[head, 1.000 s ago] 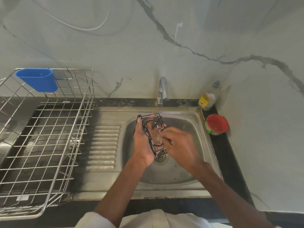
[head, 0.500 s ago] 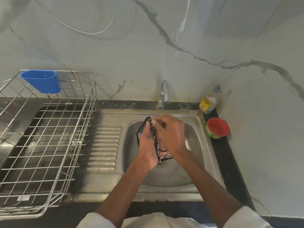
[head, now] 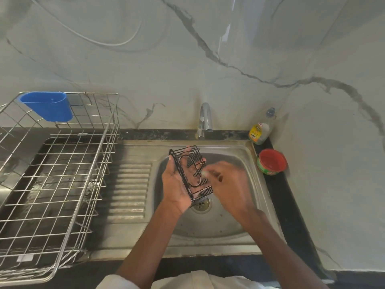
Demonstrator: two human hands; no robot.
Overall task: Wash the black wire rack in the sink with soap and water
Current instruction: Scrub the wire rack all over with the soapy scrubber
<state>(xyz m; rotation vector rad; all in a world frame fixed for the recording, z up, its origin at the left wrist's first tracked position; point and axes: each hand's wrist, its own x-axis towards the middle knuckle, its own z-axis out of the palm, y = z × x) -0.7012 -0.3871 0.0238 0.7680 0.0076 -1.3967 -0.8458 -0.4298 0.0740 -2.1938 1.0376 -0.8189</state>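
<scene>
Whereas half a second ago the right hand (head: pixel 229 184) covered the top of the rack (head: pixel 190 173), the head view now shows it blurred lower down on the wires, fingertips seemingly pinching something small and pale, though blur hides what; I take this as mid-scrub. The left hand (head: pixel 177 184) cradles the rack tilted on its palm, fingers lying under and behind the wires, over the sink (head: pixel 208 230) above the drain (head: pixel 201 204). No water visibly leaves the tap (head: pixel 205 119); the drying basket (head: pixel 62 174) stands well left, the soap bottle (head: pixel 261 130) and red tub (head: pixel 270 161) at the right rim.
</scene>
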